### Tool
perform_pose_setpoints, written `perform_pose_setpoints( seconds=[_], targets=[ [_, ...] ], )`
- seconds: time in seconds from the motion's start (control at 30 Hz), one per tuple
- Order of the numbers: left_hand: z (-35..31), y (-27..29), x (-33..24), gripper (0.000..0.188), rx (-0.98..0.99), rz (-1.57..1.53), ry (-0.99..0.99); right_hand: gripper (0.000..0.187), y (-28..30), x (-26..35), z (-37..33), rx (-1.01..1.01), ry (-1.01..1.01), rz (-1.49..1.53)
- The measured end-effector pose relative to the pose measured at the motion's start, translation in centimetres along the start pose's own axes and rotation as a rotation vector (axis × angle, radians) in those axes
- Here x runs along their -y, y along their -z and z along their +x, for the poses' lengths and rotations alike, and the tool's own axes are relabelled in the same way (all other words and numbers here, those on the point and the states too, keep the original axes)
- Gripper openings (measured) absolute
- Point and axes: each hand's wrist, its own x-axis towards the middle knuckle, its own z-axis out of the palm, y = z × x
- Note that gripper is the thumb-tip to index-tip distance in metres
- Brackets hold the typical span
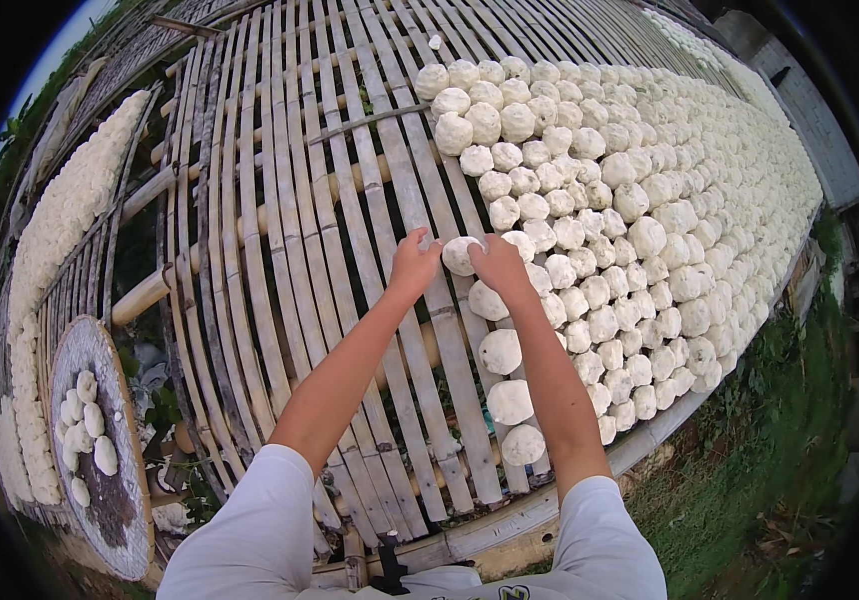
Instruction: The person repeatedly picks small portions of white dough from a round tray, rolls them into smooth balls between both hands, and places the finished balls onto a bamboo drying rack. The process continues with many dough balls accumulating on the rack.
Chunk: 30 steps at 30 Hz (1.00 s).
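A pale, round dough-like ball [459,256] rests at the left edge of a packed field of similar balls on a bamboo slat rack [280,200]. My right hand [501,264] grips its right side, fingers curled around it. At its left, my left hand [415,265] has thumb and forefinger apart, close beside the ball; whether they touch it is hard to tell. Below my right hand, a column of larger balls [509,401] runs down toward me along the slats. Smaller, rough-surfaced balls [603,323] lie in tight rows right of my forearm.
At the left, a round woven tray [135,470] holds several pale oval lumps [93,418]. Beyond it, another rack carries a long band of white pieces [60,215]. Gaps show between the slats. Grass [750,470] borders the rack on the right.
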Motion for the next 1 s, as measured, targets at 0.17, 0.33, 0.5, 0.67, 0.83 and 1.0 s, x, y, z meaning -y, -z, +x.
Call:
perform_pose_setpoints(
  seconds=[0.17, 0.33, 0.5, 0.67, 0.83, 1.0],
  targets=[
    [-10.7, 11.0, 3.7, 0.041, 0.127, -0.44, 0.295, 0.074, -5.0, 1.3, -3.6, -0.194, 0.404, -0.492],
    [-27.3, 21.2, 6.1, 0.026, 0.006, -0.548, 0.469, 0.072, -7.1, 5.1, -8.8, -0.307, 0.439, -0.496],
    [-41.8, 28.6, 6.9, 0.021, -0.221, -0.64, 0.66, 0.063, -10.2, 10.6, -23.9, 0.103, 0.529, -0.075],
    [-50.9, 35.9, 7.4, 0.02, -0.412, -0.792, 0.594, 0.057, -14.4, 14.5, -38.2, 0.491, 0.47, 0.237],
    [-56.3, 47.1, 9.7, 0.016, -0.738, -0.685, 0.394, 0.04, -18.5, 16.5, -46.5, 0.679, 0.349, 0.358],
    [-53.3, 61.0, 15.0, 0.035, -0.821, 0.043, 0.218, 0.04, -21.0, 17.4, -51.2, 0.684, 0.275, 0.307]
  ],
)
